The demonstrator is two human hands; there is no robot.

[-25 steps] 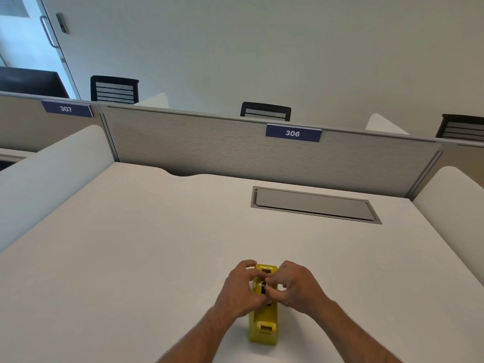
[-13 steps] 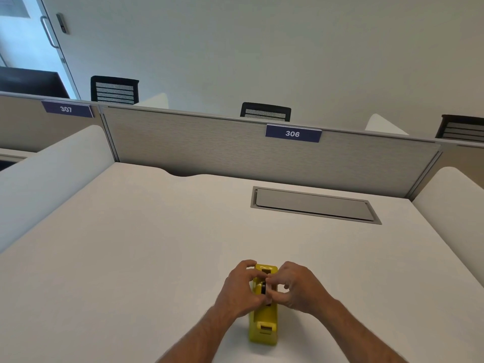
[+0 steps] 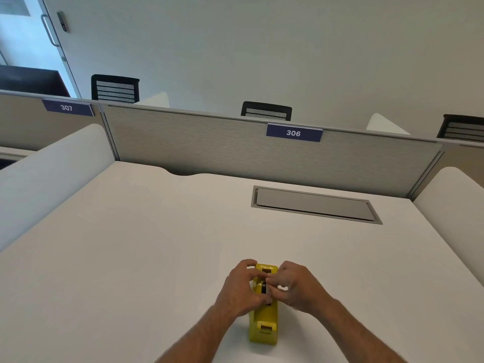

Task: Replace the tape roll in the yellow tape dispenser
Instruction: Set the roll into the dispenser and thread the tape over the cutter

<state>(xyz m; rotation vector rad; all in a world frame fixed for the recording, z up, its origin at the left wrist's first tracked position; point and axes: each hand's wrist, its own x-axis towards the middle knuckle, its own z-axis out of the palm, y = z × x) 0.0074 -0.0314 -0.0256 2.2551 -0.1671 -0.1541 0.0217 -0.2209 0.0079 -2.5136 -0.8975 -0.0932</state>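
Head view: the dispenser (image 3: 264, 314) sits on the worktop (image 3: 136, 258), with the left hand (image 3: 242, 288) and right hand (image 3: 294, 285) pinching, fingers narrow, what seems the roll (image 3: 263, 286) in its slot. A skewed pull could jam the roll or tip the dispenser.

The white matte surface (image 3: 131, 258) lies open to its left, right and far edges. Only the small yellow plastic tape dispenser (image 3: 264, 320) near the front edge and a flush grey metal hatch (image 3: 314, 204) toward the far right corner interrupt it.
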